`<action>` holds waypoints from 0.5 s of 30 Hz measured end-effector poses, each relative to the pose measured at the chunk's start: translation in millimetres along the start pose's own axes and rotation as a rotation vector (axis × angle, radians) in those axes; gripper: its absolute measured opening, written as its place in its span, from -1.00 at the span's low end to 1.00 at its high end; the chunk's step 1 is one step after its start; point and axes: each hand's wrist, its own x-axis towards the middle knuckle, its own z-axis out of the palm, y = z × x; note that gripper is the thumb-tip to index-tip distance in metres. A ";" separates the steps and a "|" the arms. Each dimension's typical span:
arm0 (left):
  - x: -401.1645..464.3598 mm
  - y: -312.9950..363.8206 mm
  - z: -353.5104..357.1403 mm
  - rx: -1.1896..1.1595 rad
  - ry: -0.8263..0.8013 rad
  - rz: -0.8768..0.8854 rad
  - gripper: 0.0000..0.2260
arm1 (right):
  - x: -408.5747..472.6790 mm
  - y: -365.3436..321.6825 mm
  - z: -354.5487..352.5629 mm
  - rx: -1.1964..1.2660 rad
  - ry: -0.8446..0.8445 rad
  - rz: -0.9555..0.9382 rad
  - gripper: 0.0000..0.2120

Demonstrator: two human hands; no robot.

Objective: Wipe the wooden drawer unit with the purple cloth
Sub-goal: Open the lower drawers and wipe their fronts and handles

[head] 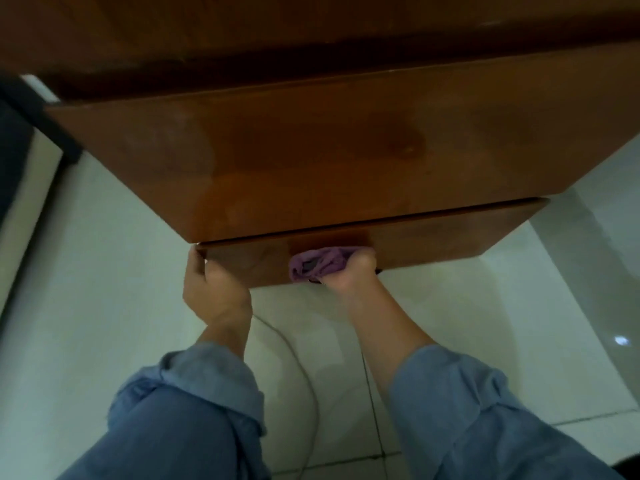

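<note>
The wooden drawer unit (311, 161), a glossy orange-brown cabinet with flat drawer fronts stacked one above the other, fills the upper half of the head view and stands directly ahead of the person, above a pale tiled floor (104, 306). Its lowest visible drawer front (433, 240) is a long plank running left to right across the view, so its long axis lies crosswise to both forearms, which reach forward and up to it from rolled blue sleeves (194, 386).

The crumpled purple cloth (322, 263) is bunched in the right hand (353, 271), whose fingers are curled round it and press it against the lower middle of that drawer front, close to the bottom edge. A small dark shape shows within the folds; what it is cannot be told. The left hand (211, 282) grips the left end of the same front, thumb on the near face and fingers wrapped behind the edge, apparently steadying it.

Judged from this, the wiping hand sits near the middle of the plank, with the longer unwiped stretch lying to its right and the shorter one toward the bracing left hand. A sideways stroke along the plank's length would suit best. A thin pale cable (304, 375) trails over the floor between the arms.
</note>
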 end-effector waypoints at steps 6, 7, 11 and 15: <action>5.9 5.8 -11.6 0.032 -0.086 -0.115 -0.66 | -51.7 -74.0 1.9 0.003 0.141 -0.045 -0.67; 9.2 5.3 -13.1 0.032 -0.100 -0.121 -0.66 | -55.9 -79.5 3.3 -0.011 0.105 -0.036 -0.58; 21.0 -3.5 -22.8 0.009 -0.148 -0.087 -0.66 | -35.0 -53.0 6.7 -0.046 0.114 -0.164 -0.47; 39.2 -16.4 -33.2 0.001 -0.168 -0.034 -0.51 | -6.3 -8.0 37.1 0.117 0.264 -0.275 -0.51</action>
